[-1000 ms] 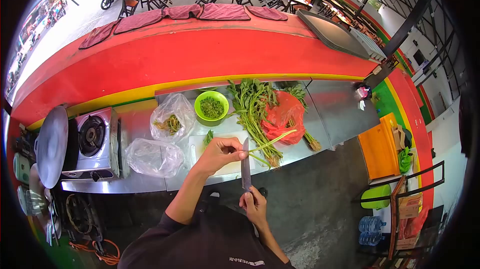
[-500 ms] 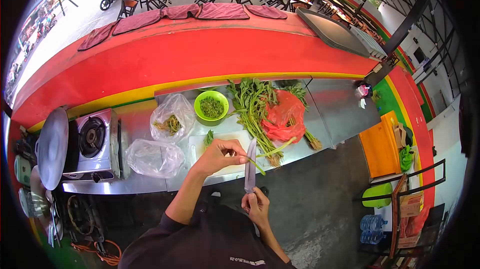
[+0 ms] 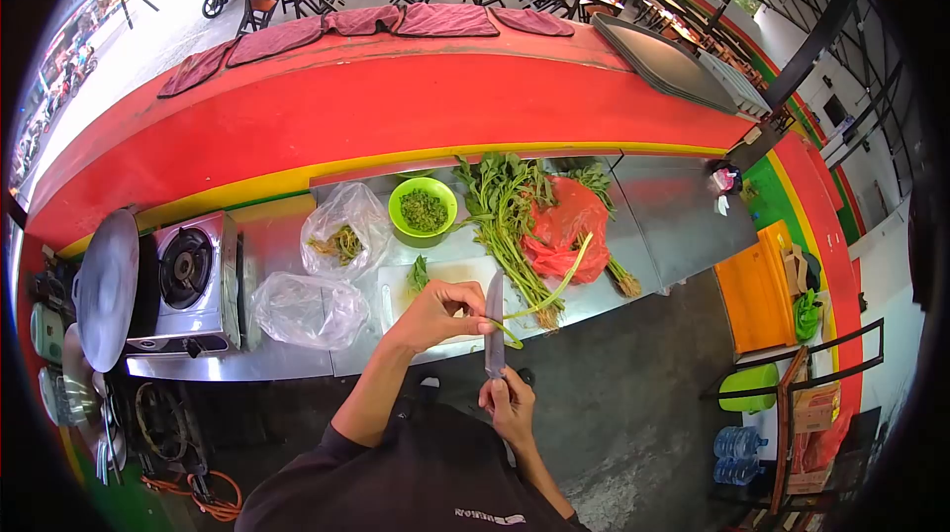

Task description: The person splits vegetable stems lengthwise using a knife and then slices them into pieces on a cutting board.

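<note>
From my remote seat I watch the left hand (image 3: pixel 435 319) pinch a slender green stem (image 3: pixel 560 288) between thumb and index finger, the other fingers curled. The right hand (image 3: pixel 510 408) is wrapped around the handle of a kitchen knife (image 3: pixel 495 334), its blade pointing away from the body and lying right beside the pinching fingertips.

The main change over the past second is in the stem: its long end slants more steeply, its tip now rising in front of the red plastic bag (image 3: pixel 556 205). A shorter green length curls downward past the blade; I can't tell whether it is a second stem or part of the same one. Knife and right hand also sit slightly farther to the right than a second ago. I read this as the stem being turned or bent against the edge, so this piece seems unfinished; whether the blade has bitten in, I can't make out.

The stem is held in the air in front of the steel counter (image 3: pixel 282 366). Behind it lies a bunch of leafy greens (image 3: pixel 503 200), roots toward the person. The white cutting board (image 3: pixel 460 273), bearing a leafy sprig (image 3: pixel 418 275), is partly hidden by the left hand. Past it stands a lime-green bowl (image 3: pixel 423 239) of chopped greens (image 3: pixel 424 210); those surroundings look unchanged.
</note>
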